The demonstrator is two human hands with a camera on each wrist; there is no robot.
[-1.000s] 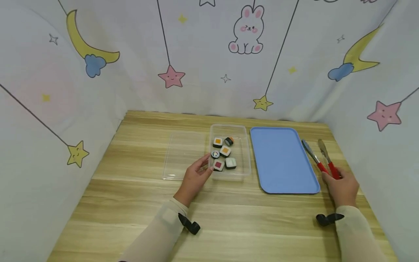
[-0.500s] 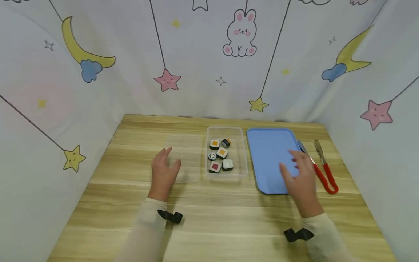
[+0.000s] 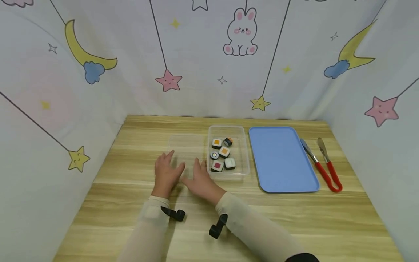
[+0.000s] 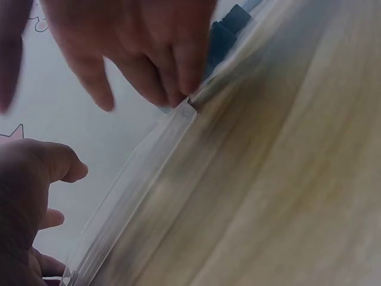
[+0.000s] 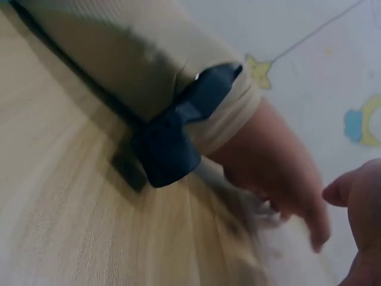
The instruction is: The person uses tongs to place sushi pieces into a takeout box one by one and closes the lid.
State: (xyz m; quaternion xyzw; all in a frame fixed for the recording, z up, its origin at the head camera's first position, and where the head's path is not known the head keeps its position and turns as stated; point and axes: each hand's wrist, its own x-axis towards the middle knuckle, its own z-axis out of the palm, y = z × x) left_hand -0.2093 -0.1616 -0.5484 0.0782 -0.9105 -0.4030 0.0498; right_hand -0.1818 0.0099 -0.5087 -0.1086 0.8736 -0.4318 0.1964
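A clear plastic lid [image 3: 187, 145] lies flat on the table, left of a clear box [image 3: 246, 156] with several sushi pieces [image 3: 224, 151]. My left hand [image 3: 165, 175] is at the lid's left side, fingers spread and slightly bent. Opposite it, my right hand [image 3: 203, 185] reaches across to the lid's near right part, thumb and fingers apart. In the left wrist view the right fingertips meet a corner of the lid [image 4: 140, 170]; the left thumb shows at the lower left. Blurred in the right wrist view, the left hand [image 5: 277, 164] points down toward the lid.
To the right of the box lies a blue tray [image 3: 283, 160]. Tongs with red handles [image 3: 332, 176] rest beside it, near the right curtain wall. A patterned white curtain [image 3: 203, 54] hangs behind and along both sides of the wooden table [image 3: 262, 222].
My right hand has let go of the tongs and crossed left over the tray to the lid. My left hand has moved from the box's left side to the lid's left side.
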